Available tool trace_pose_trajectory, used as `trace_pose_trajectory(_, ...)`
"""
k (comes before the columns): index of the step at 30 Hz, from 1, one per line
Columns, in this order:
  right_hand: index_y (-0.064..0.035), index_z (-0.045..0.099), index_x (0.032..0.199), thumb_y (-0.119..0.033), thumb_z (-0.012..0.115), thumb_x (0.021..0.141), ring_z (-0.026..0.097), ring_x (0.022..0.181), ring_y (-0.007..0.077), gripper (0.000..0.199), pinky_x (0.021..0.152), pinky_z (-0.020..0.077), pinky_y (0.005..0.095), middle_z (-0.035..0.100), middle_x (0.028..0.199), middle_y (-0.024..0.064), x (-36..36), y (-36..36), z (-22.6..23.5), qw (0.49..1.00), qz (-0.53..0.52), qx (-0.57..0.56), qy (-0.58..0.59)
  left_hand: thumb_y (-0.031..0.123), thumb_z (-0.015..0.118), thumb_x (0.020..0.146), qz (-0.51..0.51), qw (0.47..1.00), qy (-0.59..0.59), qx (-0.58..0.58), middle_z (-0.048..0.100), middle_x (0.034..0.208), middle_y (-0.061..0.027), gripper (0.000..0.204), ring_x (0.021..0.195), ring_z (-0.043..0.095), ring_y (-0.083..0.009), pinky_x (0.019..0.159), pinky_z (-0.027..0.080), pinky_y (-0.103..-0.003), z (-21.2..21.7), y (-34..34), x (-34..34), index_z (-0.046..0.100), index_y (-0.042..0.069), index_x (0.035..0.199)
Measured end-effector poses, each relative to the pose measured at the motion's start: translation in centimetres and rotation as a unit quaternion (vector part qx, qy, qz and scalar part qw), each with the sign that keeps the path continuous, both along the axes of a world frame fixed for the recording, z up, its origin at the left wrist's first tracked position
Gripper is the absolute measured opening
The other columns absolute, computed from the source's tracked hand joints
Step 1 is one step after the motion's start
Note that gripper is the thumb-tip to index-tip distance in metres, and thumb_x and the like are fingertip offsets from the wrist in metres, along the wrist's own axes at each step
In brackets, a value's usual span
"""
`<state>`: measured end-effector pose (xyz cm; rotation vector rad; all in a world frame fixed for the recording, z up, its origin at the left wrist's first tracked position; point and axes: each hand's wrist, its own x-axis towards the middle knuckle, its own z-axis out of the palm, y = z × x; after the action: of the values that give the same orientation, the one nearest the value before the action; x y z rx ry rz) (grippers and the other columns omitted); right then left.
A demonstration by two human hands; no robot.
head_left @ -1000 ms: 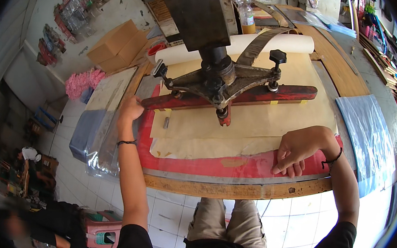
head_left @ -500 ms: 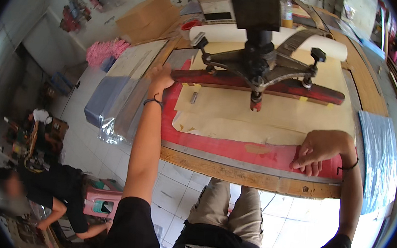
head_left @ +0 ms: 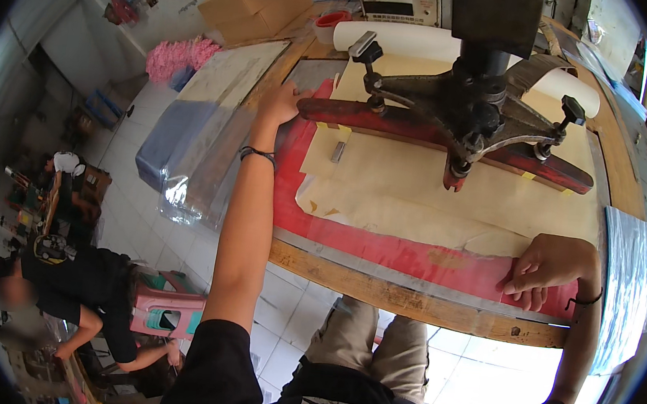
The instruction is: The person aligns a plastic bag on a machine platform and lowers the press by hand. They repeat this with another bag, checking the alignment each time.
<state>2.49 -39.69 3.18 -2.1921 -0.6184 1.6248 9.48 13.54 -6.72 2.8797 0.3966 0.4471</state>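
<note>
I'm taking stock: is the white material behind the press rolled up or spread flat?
Rolled up: the white material forms a long cylinder.

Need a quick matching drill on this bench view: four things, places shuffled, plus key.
1. left hand
2. right hand
3. white roll
4. pink bundle

A. near right part of the red sheet
B. left of the cardboard box
C. by the left end of the red bar
D. behind the red bar

Pairs: 1-C, 2-A, 3-D, 4-B
</note>
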Motion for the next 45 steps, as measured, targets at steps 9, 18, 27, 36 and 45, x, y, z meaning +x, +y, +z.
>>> trace_pose_trajectory(9, 0.0019, 0.072, 0.097, -0.028, 0.065, 0.093, 0.072, 0.070, 0.0183, 0.031, 0.064, 0.0591, 0.0270, 0.073, 0.080, 0.0112, -0.1, -0.1, -0.3, 1.000, -0.015, 0.014, -0.005, 0.053, 0.068, 0.082, -0.032, 0.996, -0.025, -0.080, 0.064, 0.073, -0.0155, 0.051, 0.072, 0.061, -0.0264, 0.069, 0.046, -0.035, 1.1, 0.9, -1.5, 0.064, 0.003, 0.077)
trace_pose_trajectory(18, 0.0044, 0.071, 0.095, -0.024, 0.068, 0.092, 0.072, 0.068, 0.0182, 0.029, 0.059, 0.0581, 0.0259, 0.073, 0.077, 0.0109, -0.4, -0.4, -0.2, 0.999, -0.031, 0.014, -0.010, 0.075, 0.054, 0.079, 0.123, 0.991, 0.029, -0.038, 0.023, 0.156, -0.0180, 0.090, 0.143, 0.022, -0.0378, 0.112, 0.017, -0.059, -0.5, 0.6, -1.4, 0.038, 0.019, 0.147)
trace_pose_trajectory(27, 0.0050, 0.071, 0.095, -0.025, 0.068, 0.092, 0.072, 0.069, 0.0195, 0.030, 0.059, 0.0585, 0.0265, 0.072, 0.076, 0.0128, -0.3, -0.3, 0.0, 0.999, -0.030, 0.020, -0.008, 0.077, 0.044, 0.082, 0.092, 0.994, 0.053, -0.038, 0.025, 0.155, -0.0215, 0.094, 0.145, 0.022, -0.0359, 0.115, 0.018, -0.054, -0.7, 1.7, -1.1, 0.035, 0.013, 0.150)
trace_pose_trajectory(36, 0.0031, 0.070, 0.094, -0.029, 0.066, 0.093, 0.072, 0.067, 0.0193, 0.032, 0.058, 0.0583, 0.0265, 0.072, 0.075, 0.0126, -0.5, -0.8, -0.2, 0.999, -0.034, 0.028, -0.007, 0.078, 0.044, 0.081, 0.094, 0.993, 0.061, -0.035, 0.027, 0.155, -0.0212, 0.093, 0.145, 0.022, -0.0365, 0.115, 0.016, -0.055, -1.1, 2.0, -0.5, 0.036, 0.016, 0.149)
trace_pose_trajectory(45, 0.0023, 0.069, 0.085, -0.035, 0.064, 0.094, 0.072, 0.067, 0.0197, 0.039, 0.058, 0.0580, 0.0271, 0.072, 0.075, 0.0131, -0.2, -1.1, -0.6, 0.999, -0.006, 0.041, 0.001, 0.080, 0.044, 0.080, 0.122, 0.990, 0.064, -0.036, 0.025, 0.156, -0.0193, 0.093, 0.145, 0.020, -0.0352, 0.114, 0.010, -0.058, -0.7, 1.3, -1.0, 0.037, 0.018, 0.149)
